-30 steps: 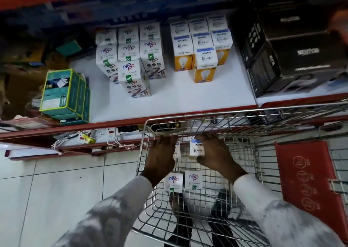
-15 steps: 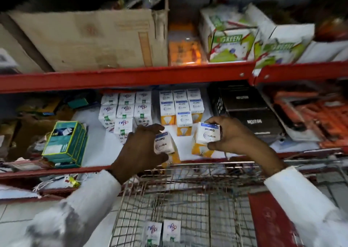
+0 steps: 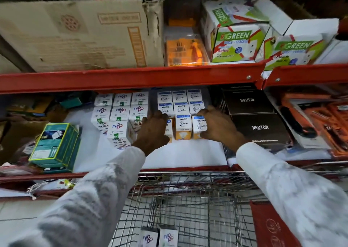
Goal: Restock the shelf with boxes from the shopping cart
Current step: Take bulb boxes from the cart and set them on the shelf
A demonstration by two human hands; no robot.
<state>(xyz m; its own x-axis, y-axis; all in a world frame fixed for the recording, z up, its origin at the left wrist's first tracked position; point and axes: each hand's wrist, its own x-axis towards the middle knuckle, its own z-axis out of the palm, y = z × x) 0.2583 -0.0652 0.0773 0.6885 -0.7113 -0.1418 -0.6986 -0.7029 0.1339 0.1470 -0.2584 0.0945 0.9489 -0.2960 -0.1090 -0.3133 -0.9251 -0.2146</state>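
On the white middle shelf stands a block of white-and-orange bulb boxes. My left hand grips one such box at the front row's left end, mostly hidden by my fingers. At the right end of that row, my right hand is closed around another bulb box. Between them stands a third front-row box. Below, the wire shopping cart holds two white boxes with purple lettering.
A stack of white purple-lettered boxes stands left of the bulb boxes. Black boxes crowd the right, a green box sits at the left. The red shelf beam hangs low overhead, carrying a cardboard carton.
Both hands lifted a bulb box each out of the cart and carried them up and forward onto the middle shelf, where the boxes now stand in the front row.
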